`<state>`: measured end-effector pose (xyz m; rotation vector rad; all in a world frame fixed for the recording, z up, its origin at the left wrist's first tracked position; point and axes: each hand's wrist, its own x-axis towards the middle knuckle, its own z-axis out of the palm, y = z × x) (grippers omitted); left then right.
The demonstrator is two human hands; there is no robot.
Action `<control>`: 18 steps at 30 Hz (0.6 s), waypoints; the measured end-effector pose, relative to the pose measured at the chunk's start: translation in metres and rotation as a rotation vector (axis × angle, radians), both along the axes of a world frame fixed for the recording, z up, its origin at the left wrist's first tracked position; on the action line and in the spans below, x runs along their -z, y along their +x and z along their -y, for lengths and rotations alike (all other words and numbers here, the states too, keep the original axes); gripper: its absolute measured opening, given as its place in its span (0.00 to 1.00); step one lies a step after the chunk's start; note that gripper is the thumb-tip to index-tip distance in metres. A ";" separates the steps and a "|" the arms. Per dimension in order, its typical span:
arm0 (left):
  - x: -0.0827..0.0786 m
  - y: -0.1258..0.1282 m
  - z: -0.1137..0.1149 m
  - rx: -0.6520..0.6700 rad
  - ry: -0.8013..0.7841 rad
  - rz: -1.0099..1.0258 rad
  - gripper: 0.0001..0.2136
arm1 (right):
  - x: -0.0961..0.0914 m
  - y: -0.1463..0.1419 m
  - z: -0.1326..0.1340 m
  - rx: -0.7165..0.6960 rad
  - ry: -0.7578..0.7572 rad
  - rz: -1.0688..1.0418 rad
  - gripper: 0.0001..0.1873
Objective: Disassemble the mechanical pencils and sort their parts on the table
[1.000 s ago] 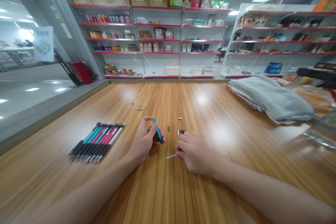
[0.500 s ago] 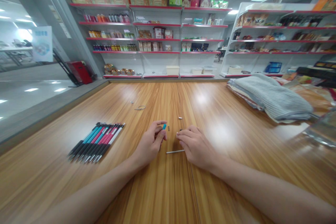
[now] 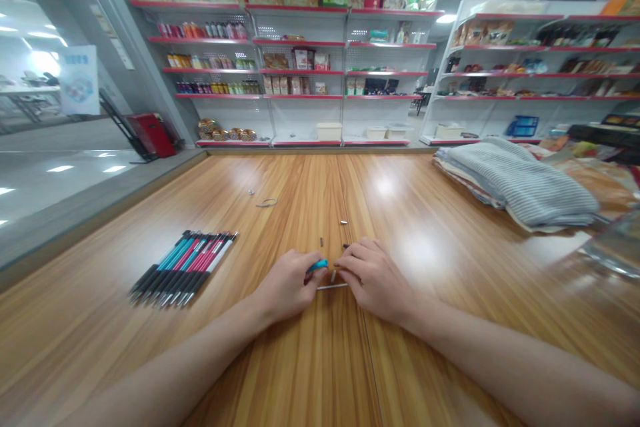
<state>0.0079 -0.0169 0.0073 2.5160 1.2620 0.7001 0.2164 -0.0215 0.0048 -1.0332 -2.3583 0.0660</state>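
My left hand [image 3: 287, 283] is closed round a blue pen barrel [image 3: 318, 265], whose end pokes out to the right between its fingers. My right hand [image 3: 373, 277] rests on the wooden table [image 3: 450, 267] just right of it, fingertips pinched together on a tiny part I cannot make out, almost touching the barrel's end. A thin white refill [image 3: 331, 287] lies on the table between the two hands. Two small pen parts [image 3: 321, 241] [image 3: 343, 222] lie just beyond the hands.
A row of several blue, pink and black pens [image 3: 183, 267] lies to the left. A wire ring [image 3: 267, 202] sits further back. Folded striped cloths [image 3: 517, 187] are stacked at the right. Shop shelves [image 3: 300, 73] line the far wall.
My left hand has lowered and turned the blue barrel from upright to lying flat, pointing right. My right hand let go of the white refill and moved up to meet the barrel's end.
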 end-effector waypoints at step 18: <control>-0.001 0.000 0.001 0.060 0.049 -0.049 0.11 | -0.001 0.000 -0.001 -0.126 0.030 0.044 0.08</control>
